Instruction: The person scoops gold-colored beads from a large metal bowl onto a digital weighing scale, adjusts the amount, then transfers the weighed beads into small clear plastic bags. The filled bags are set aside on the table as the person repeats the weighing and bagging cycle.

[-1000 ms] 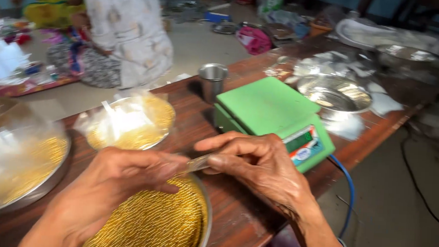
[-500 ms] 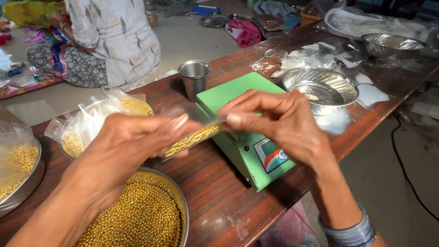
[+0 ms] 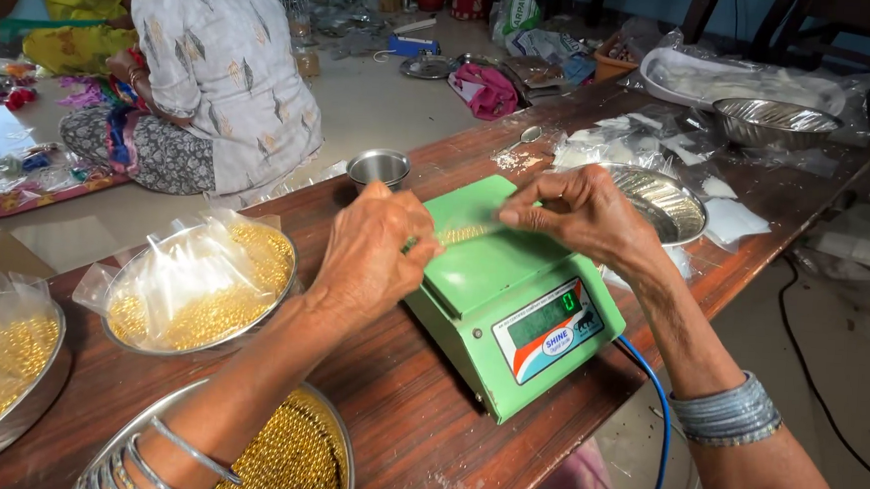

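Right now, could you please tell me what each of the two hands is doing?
Left hand: closed, pinching one end of a small clear packet of gold beads above the green scale.
Right hand: closed, pinching its other end.

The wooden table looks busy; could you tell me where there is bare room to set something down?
Bare wood lies in front of the green scale, between it and the near bowl of gold beads, and behind it around the small steel cup. The right end, by the empty steel bowl, is crowded with plastic packets.
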